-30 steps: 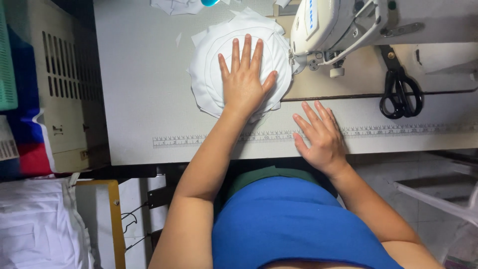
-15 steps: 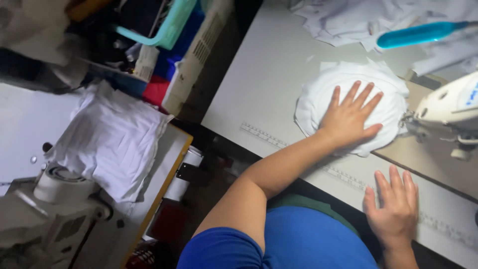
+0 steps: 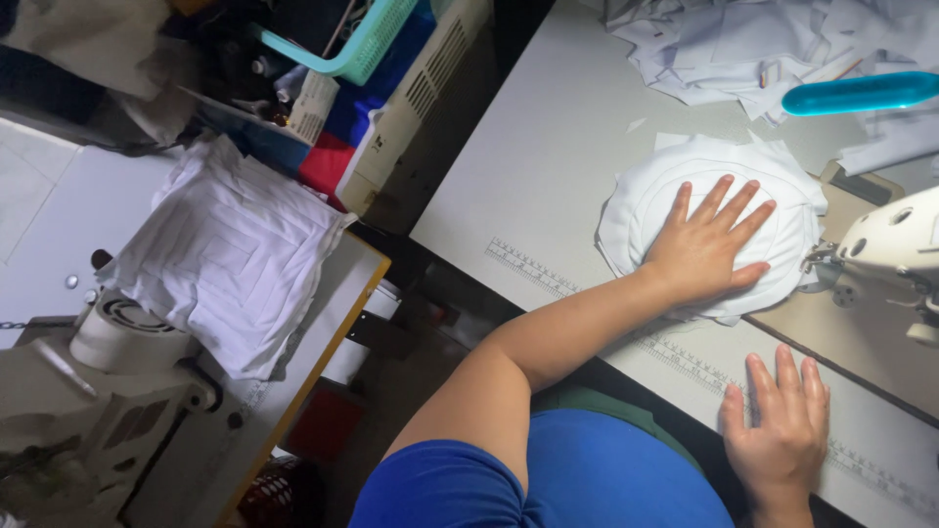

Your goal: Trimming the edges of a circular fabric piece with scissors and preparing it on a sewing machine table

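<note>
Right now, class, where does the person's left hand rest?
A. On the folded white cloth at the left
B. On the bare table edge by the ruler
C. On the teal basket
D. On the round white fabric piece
D: the left hand lies flat with fingers spread on the round white fabric piece, while the right hand rests on the table edge.

One head-worn view, looking steeply down and tilted to the person's left.

It sits close above the sewing table (image 3: 548,166), whose edge runs diagonally; the left hand (image 3: 706,249) and right hand (image 3: 780,430) lie low right, the sewing machine (image 3: 895,249) is cut off at the right edge, and a neighbouring bench (image 3: 293,323) fills the left.
</note>
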